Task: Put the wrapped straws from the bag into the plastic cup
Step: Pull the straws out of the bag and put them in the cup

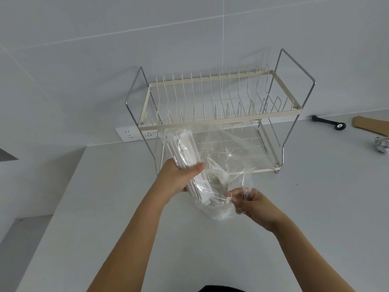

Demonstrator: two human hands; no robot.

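L hand (179,178): wrapped round the straws (185,152), fingers curled, thumb across the front; held tilted above the counter.
R hand (250,202): fingertips pinching a fold of the bag (223,148); film bunched over the knuckles.
Straws: white paper-wrapped bundle, top end up near rack's upper tier, lower end down inside the cup.
Bag: clear, crumpled, spread btwn both hands, in front of rack.
Cup (219,209): clear plastic, on counter (305,207) btwn the hands, partly veiled by film.
Rack (212,114): two-tier wire dish rack vs. wall.
Far R: black tool (328,122), cardboard (372,124), crumpled wad (381,144).
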